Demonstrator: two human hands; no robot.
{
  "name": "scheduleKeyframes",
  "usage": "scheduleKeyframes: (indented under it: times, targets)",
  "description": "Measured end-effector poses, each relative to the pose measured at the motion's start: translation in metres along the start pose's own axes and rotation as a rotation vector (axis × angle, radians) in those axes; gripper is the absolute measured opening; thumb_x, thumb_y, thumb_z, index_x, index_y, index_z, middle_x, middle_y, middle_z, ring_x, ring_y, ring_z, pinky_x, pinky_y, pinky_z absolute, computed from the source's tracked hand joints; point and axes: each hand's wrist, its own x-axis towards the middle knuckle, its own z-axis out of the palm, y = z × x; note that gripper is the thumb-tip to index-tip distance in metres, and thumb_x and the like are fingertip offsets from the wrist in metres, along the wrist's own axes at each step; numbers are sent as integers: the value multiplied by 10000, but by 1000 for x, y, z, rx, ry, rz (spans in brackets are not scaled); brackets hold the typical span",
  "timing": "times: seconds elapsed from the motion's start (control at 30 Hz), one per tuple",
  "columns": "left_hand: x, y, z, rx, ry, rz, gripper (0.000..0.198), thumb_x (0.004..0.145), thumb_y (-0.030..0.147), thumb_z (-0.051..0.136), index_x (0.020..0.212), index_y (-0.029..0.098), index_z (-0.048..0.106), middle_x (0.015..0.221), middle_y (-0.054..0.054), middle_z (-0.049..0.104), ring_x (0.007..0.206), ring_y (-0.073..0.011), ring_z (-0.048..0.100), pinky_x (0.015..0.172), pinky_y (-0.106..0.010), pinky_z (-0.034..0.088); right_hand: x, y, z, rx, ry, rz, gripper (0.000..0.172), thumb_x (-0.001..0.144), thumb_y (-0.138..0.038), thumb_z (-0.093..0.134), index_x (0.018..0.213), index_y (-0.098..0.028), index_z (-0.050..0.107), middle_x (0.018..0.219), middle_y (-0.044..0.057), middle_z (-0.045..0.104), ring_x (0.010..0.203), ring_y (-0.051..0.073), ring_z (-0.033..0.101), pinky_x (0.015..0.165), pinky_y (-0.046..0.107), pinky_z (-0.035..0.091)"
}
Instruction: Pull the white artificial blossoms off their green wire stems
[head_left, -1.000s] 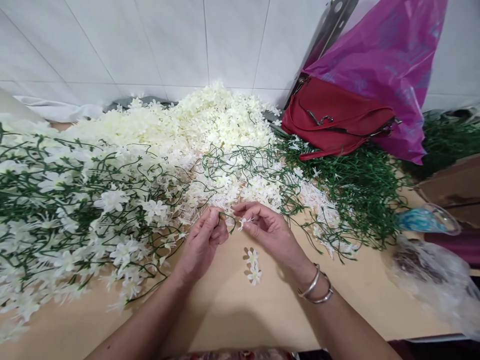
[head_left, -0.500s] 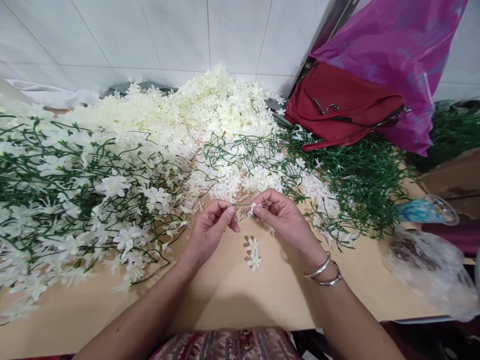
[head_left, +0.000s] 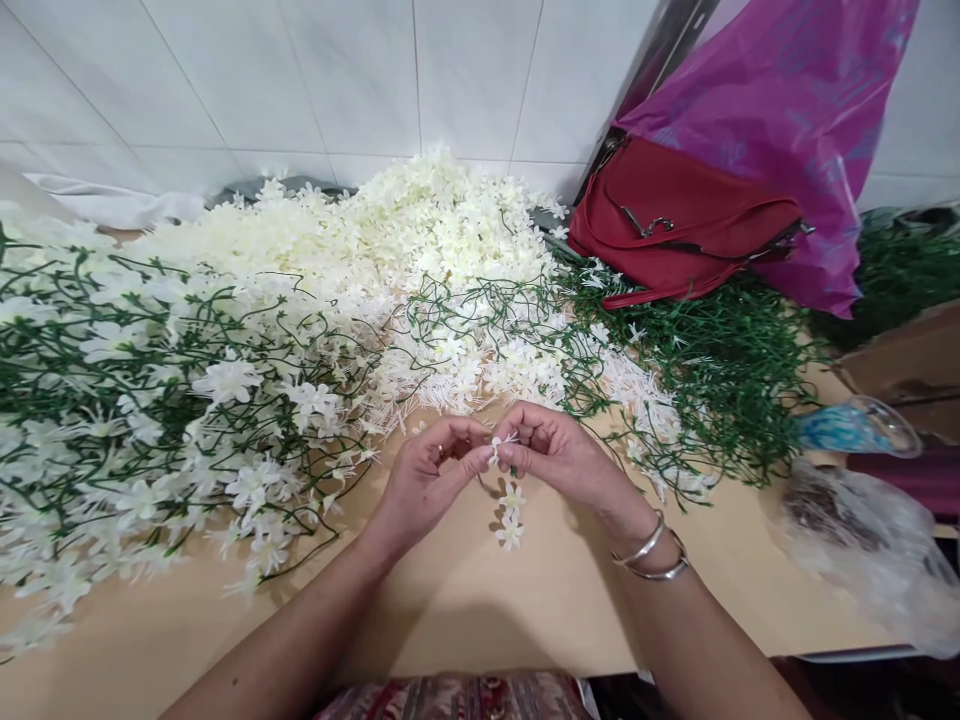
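Over the table, my left hand point(head_left: 431, 480) and my right hand point(head_left: 559, 455) meet fingertip to fingertip. Pinched between them is a small white artificial flower point(head_left: 496, 450) with thin white stamens poking out; a bit of green stem shows by the right fingertips. Both thumbs press against their forefingers, hiding most of the stem. Just below the hands lie a couple of loose white blossoms point(head_left: 511, 530) on the tabletop. Close beyond the fingers are white stamen pieces point(head_left: 427, 375) and blossoms crossed by green stems.
A large heap of stemmed white flowers point(head_left: 150, 400) fills the left. Loose petals point(head_left: 435, 220) are piled against the tiled wall point(head_left: 337, 70). At right are green stems point(head_left: 735, 360), a red handbag point(head_left: 682, 215), a purple plastic bag point(head_left: 787, 120) and a clear bag point(head_left: 885, 560).
My left hand has moved right, up to my right hand, closing the gap where the green stem was stretched. Both hands sit slightly lower in view.
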Motion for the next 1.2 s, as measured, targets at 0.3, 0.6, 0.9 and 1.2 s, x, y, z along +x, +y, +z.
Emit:
scheduleKeyframes:
  times: [0.3, 0.6, 0.9, 1.2]
  targets:
    - [3, 2, -3, -4, 163, -26, 248, 950, 410, 730, 911, 173, 670, 734, 22, 634, 622, -100, 599, 615, -218, 500, -3, 0, -5, 183, 33, -5, 197, 948, -399, 765, 956, -235, 658, 887, 19, 753, 692, 136, 623, 695, 280, 485]
    - [6, 6, -2, -50, 290, -64, 238, 867, 352, 788, 829, 165, 645, 675, 10, 691, 637, -107, 637, 671, -217, 513, 1, 12, -9, 69, 176, -26, 212, 892, -414, 823, 930, -234, 719, 880, 13, 707, 722, 147, 558, 672, 283, 421]
    - [5, 3, 0, -58, 271, -32, 213, 895, 335, 779, 845, 162, 664, 708, -3, 720, 651, -111, 669, 667, -214, 532, 5, 6, 8, 71, 101, -22, 196, 886, -402, 824, 884, -229, 732, 904, 14, 736, 753, 142, 634, 727, 292, 490]
    - [2, -4, -1, -5, 148, 23, 210, 950, 296, 734, 1136, 215, 789, 927, -27, 782, 674, -113, 705, 662, -236, 581, 6, 17, 7, 202, 115, -26, 172, 891, -369, 837, 911, -233, 733, 852, 7, 770, 771, 145, 701, 751, 281, 525]
